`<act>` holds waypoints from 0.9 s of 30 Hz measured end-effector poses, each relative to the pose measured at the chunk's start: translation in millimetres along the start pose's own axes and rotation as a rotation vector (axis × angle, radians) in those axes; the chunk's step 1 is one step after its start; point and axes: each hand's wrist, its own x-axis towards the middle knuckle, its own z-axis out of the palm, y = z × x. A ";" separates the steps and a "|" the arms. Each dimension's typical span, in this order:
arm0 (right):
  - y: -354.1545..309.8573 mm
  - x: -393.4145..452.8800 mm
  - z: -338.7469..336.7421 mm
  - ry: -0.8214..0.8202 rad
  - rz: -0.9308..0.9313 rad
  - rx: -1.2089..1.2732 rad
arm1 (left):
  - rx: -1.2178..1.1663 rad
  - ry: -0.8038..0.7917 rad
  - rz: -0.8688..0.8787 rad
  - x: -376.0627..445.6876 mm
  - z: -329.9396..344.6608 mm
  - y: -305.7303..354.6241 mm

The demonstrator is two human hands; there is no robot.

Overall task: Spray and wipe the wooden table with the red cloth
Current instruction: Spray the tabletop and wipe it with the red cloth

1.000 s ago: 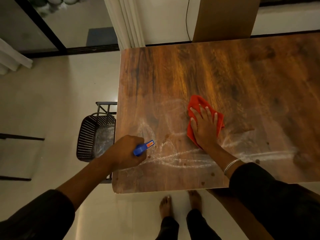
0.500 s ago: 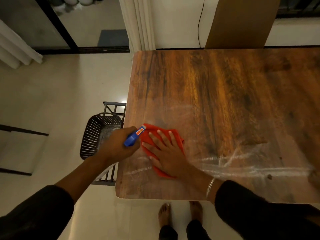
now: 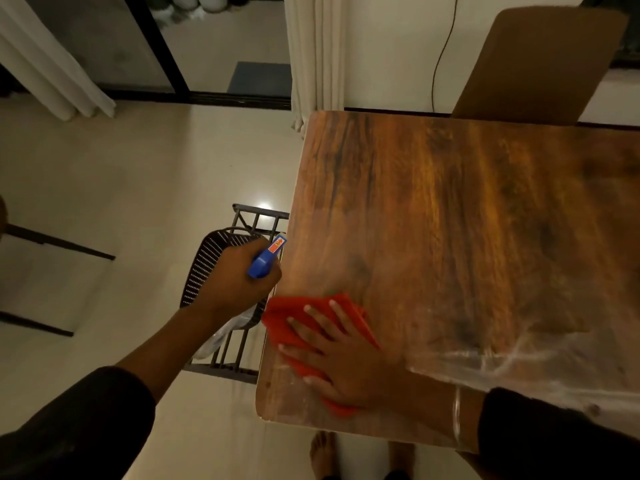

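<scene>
- At the tabletop's near left corner, the wooden table (image 3: pixel 467 220) shows wet streaks.
- Right hand (image 3: pixel 341 362) lies flat, fingers spread, pressing the red cloth (image 3: pixel 287 323) there.
- Left hand (image 3: pixel 235 278), beside the left edge, grips a blue spray bottle (image 3: pixel 266 258).

Cloth (image 3: pixel 287 317) on table's (image 3: pixel 450 220) near-left corner; basket (image 3: pixel 207 268) left.

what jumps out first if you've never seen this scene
The red cloth, pressed flat under the right hand at the table's near left corner. Next, the blue spray bottle in the left hand, just off the table's left edge over a black basket.
</scene>
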 end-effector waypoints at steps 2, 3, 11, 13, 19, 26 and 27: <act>17.6 12.0 -6.4 -0.043 -0.124 -0.032 | -0.014 0.007 -0.006 3.5 -0.4 -4.2; 37.0 26.0 -14.5 -0.046 -0.115 -0.047 | -0.025 0.014 -0.007 5.1 -0.6 -6.3; 183.0 198.5 -85.6 -0.026 0.599 0.016 | -0.060 0.011 -0.042 6.5 0.7 -30.3; 172.5 204.3 -78.9 0.004 0.591 -0.005 | -0.058 0.027 -0.047 11.5 -3.7 -39.6; 42.1 89.3 -15.9 -0.005 -0.039 0.000 | -0.059 0.069 -0.045 42.3 -13.7 -53.3; 105.3 126.6 -40.0 0.017 -0.057 -0.077 | -0.088 0.088 -0.038 61.8 -15.0 -56.2; 129.2 149.3 -52.1 0.004 0.100 -0.056 | -0.098 0.093 -0.034 60.0 -14.8 -56.0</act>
